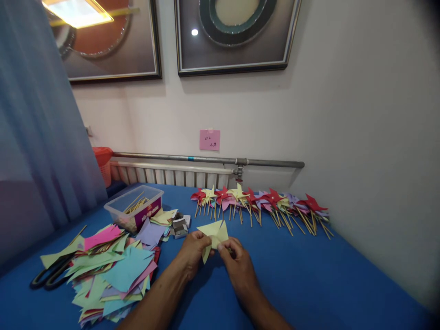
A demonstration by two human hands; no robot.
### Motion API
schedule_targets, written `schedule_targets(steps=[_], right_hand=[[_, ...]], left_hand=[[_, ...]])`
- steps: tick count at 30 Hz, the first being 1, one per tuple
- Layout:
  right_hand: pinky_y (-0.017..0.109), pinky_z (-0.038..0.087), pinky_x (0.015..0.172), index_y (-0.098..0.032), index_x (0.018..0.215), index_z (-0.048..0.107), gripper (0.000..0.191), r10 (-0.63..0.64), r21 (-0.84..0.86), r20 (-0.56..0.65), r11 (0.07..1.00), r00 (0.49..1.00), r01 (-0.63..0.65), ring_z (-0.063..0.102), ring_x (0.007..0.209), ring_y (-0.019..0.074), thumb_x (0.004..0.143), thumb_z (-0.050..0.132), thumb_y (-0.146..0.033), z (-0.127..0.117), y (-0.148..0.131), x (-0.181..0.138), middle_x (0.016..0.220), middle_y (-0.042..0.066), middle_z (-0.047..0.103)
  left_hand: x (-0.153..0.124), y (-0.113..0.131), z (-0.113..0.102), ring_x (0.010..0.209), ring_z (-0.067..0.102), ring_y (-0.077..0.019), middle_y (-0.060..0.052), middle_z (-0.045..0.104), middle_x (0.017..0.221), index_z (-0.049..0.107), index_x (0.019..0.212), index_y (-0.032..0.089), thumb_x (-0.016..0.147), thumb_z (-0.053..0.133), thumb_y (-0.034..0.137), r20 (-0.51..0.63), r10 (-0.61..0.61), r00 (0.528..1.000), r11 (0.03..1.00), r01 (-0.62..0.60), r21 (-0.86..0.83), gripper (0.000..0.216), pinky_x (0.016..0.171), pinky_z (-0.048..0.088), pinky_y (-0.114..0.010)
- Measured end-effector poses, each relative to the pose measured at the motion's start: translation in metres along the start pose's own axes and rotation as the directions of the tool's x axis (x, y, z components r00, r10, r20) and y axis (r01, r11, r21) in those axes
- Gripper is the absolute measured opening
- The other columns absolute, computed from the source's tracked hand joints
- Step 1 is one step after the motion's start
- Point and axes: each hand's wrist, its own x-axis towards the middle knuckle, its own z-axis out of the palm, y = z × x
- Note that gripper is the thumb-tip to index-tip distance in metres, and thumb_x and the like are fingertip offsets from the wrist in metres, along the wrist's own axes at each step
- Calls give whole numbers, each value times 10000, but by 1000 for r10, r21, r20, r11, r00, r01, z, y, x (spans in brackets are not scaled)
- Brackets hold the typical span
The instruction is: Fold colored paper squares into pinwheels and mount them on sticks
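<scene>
Head view: both forearms reach forward, the left hand [193, 251] and right hand [239, 263] close together, thumbs uppermost, pinching pale-yellow paper [216, 229] with pointed corners between them. Left of them — a loose heap of coloured paper [125, 270], black-handled scissors [62, 264], a clear plastic box [150, 211]; beyond, rightward, stick-mounted paper pinwheels [273, 198].

Head-worn view; forward and down; arm's-reach near

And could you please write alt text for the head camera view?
A person's left hand and right hand hold a pale yellow paper piece over a blue surface. Paper pinwheels on sticks lie beyond; to the left are a coloured paper heap, black-handled scissors and a clear plastic tub.
</scene>
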Motion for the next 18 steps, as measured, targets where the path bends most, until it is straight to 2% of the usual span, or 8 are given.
schedule_targets(steps=[6, 11, 18], right_hand=[[294, 440, 682, -231, 627, 589, 309, 68, -10, -58, 998, 996, -69, 581, 714, 206, 815, 597, -477, 1, 0, 0, 738, 22, 627], [280, 419, 602, -242, 609, 559, 238, 166, 33, -47, 986, 985, -164, 553, 608, 185, 762, 616, -416, 3, 1, 1, 607, -15, 616], [280, 418, 582, -253, 627, 551, 154, 207, 28, -88, 978, 974, -205, 549, 577, 180, 709, 608, -370, 2, -1, 4, 586, -27, 612]], left_hand=[[-2, -3, 5, 489, 518, -110, -1, 628, 578, 581, 617, 198, 605, 798, 312, 39, 9, 999, 1000, -9, 8, 246, 535, 376, -244], [0, -9, 6, 461, 507, -107, -10, 613, 551, 547, 610, 176, 565, 827, 355, 41, 6, 999, 999, -4, -36, 335, 502, 372, -238], [1, -13, 7, 498, 541, -97, -14, 633, 600, 563, 655, 147, 562, 872, 401, 78, 3, 997, 998, 1, -61, 410, 518, 422, -225]])
